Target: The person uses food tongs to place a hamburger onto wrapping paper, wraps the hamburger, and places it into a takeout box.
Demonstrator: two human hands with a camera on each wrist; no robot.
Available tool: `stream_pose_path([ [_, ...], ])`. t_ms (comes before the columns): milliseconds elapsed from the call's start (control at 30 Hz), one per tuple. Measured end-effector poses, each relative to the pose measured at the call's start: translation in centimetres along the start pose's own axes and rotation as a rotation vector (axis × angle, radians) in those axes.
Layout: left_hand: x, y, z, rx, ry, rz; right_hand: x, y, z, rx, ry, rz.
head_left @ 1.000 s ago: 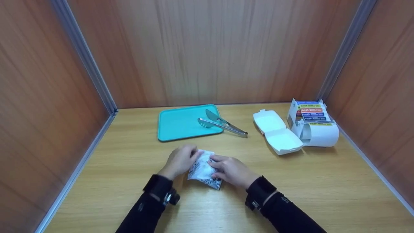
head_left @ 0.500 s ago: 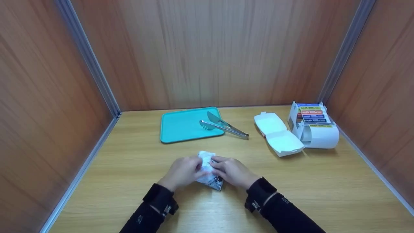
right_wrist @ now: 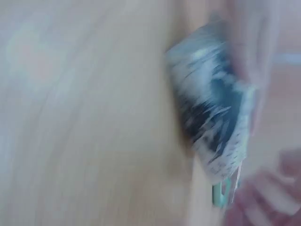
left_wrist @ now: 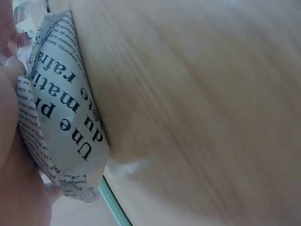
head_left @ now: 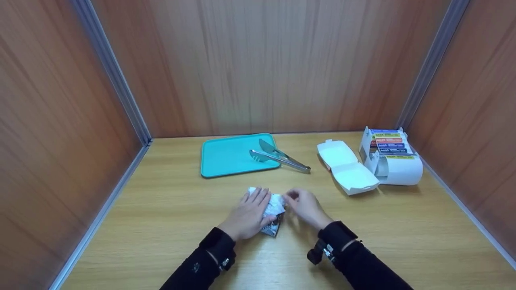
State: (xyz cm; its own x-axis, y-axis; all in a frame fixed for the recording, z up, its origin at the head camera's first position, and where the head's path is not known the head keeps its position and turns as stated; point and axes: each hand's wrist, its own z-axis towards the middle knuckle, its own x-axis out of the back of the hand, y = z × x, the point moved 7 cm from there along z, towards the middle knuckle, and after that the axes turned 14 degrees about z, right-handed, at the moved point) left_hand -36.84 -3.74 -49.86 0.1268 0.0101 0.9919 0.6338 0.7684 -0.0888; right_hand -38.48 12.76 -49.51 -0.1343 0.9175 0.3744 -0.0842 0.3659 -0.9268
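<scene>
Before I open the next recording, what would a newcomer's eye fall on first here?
Likely the turquoise tray toward the back, with metal tongs lying across its right edge. Next, nearer the middle, a printed paper packet under the left hand; off right, an open white box.

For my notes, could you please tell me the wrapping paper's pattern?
The wrapping paper is pale with dark lettering, clearest in the left wrist view.

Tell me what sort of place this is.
Perhaps a mock food-packing station in a booth: wood-grain panels close in the table, metal tongs lie partly on a teal tray, and a printed paper packet sits under the person's left hand.
</scene>
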Motion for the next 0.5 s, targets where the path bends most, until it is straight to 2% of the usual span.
stream_pose_path([
  [100,0.0,0.0,0.1,0.003,0.004,0.011,-0.6,1.6,-0.3,-0.200,-0.023,0.163],
  [167,-0.1,0.1,0.1,0.005,0.007,0.011,-1.0,2.2,-0.6,-0.271,-0.022,0.235],
  [300,-0.1,0.3,0.1,0.004,0.029,0.031,-1.3,2.3,-1.0,-0.336,0.035,0.320],
  [500,0.3,0.3,-0.2,-0.008,0.078,0.085,-2.7,2.1,-1.5,-0.387,-0.059,0.458],
])
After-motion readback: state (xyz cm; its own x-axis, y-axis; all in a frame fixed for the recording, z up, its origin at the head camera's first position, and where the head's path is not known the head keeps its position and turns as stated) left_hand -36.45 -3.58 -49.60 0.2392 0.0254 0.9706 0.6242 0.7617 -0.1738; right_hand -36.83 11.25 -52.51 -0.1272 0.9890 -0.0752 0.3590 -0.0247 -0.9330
